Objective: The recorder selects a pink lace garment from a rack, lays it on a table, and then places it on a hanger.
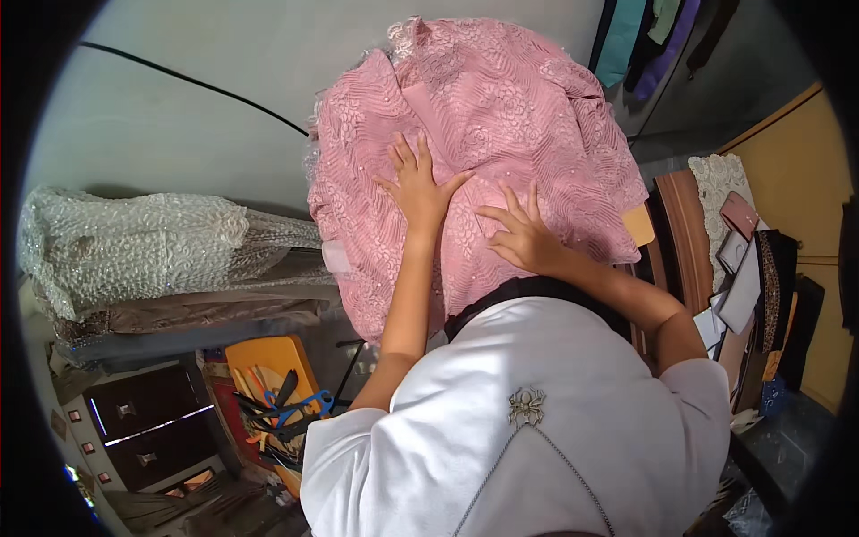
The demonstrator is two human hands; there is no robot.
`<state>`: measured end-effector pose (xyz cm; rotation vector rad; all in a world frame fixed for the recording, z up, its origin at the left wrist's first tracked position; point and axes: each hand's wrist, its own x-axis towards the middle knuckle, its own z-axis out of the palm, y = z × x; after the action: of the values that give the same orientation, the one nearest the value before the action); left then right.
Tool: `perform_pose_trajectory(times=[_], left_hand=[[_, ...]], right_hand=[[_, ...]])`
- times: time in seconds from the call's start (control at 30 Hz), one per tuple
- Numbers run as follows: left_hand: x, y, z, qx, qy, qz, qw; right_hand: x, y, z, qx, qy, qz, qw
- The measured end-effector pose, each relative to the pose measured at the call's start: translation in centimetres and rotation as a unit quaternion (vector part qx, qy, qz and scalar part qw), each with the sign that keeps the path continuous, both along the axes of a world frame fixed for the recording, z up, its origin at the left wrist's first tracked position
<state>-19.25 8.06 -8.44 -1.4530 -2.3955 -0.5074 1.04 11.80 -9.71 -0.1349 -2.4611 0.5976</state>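
Note:
A pink lace jacket (pixel 528 98) with wavy texture, embroidered flowers and small beads is spread out in front of me. My left hand (pixel 419 190) rests flat on its front, fingers spread and thumb pointing right. Lower and to the right, my right hand (pixel 523 234) lies on the same lace with its fingers apart. Neither hand grips anything. What lies beneath the jacket is mostly hidden by it.
A white beaded garment (pixel 134 251) hangs at the left, with brown cloth below. Scissors and other tools (pixel 282 403) fill a yellow holder at lower left. Folded fabrics (pixel 743 268) are piled at right. Coloured cloths (pixel 644 45) hang at upper right; a black cable (pixel 197 82) crosses the wall.

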Motion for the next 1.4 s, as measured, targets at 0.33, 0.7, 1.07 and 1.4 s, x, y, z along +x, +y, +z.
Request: perform_pose_trajectory(times=[0.33,0.7,1.07,1.4], left_hand=[[-0.2,0.4,-0.9,0.017,0.01,0.005,1.0],[-0.6,0.3,-1.1,0.025,0.036,0.011,0.999],[9.1,-11.8,-3.1,0.011,-0.065,-0.072,0.995],[10.2,-11.2,-5.5,0.013,-0.094,0.018,0.995]], right_hand=[[1.0,-2.0,-1.3,0.009,-0.017,-0.036,0.999],[3.9,-5.8,-2.9,0.022,-0.049,-0.063,0.997],[4.2,-7.9,-4.1,0.014,-0.029,-0.196,0.98],[4.3,-10.2,-5.4,0.011,-0.051,-0.214,0.975]])
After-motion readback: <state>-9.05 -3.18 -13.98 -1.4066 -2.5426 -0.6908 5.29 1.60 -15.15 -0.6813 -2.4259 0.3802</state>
